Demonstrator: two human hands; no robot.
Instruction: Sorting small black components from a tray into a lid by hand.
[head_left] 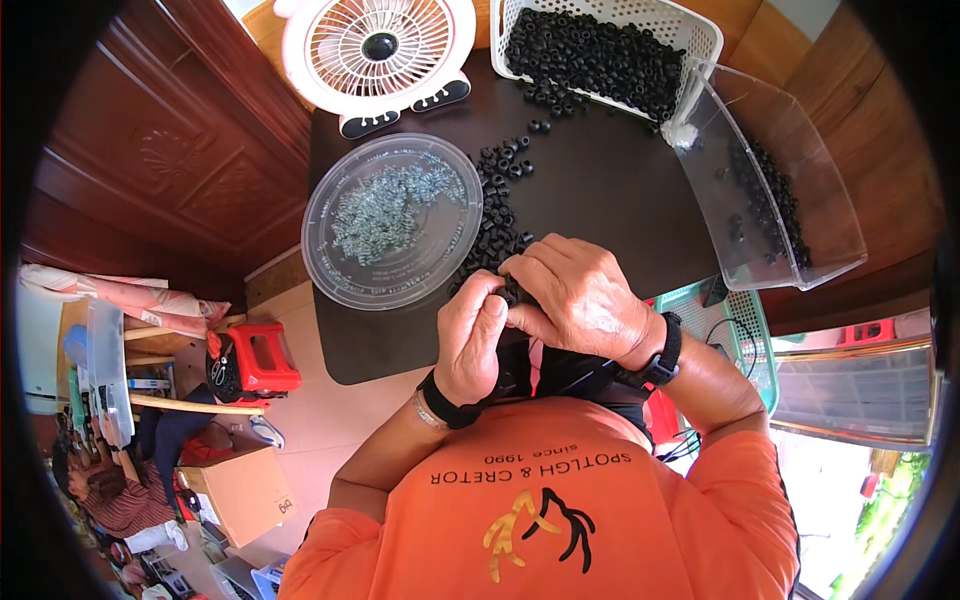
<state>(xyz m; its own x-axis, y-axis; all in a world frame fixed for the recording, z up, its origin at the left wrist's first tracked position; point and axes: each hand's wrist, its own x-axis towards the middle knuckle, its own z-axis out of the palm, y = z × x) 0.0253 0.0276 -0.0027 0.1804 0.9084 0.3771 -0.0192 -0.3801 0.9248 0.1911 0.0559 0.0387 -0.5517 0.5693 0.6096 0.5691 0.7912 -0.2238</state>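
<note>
There are the wearer's two hands (470, 340) (580, 300), one fan (380, 46), one round dish (440, 228) and one white basket (706, 42)

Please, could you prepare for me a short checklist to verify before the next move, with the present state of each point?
1. Hands together: ok; left grip and right grip meet at the near side of the dark table.
2. Part properly held: cannot tell; fingers mostly hide the dark item between them.
3. Loose black pieces nearby: ok; they lie just beyond the hands.
4. Small silvery-blue pieces available: ok; they lie in the round clear tray.
5. All black pieces contained in the white basket: not ok; several lie on the table outside it.
</note>
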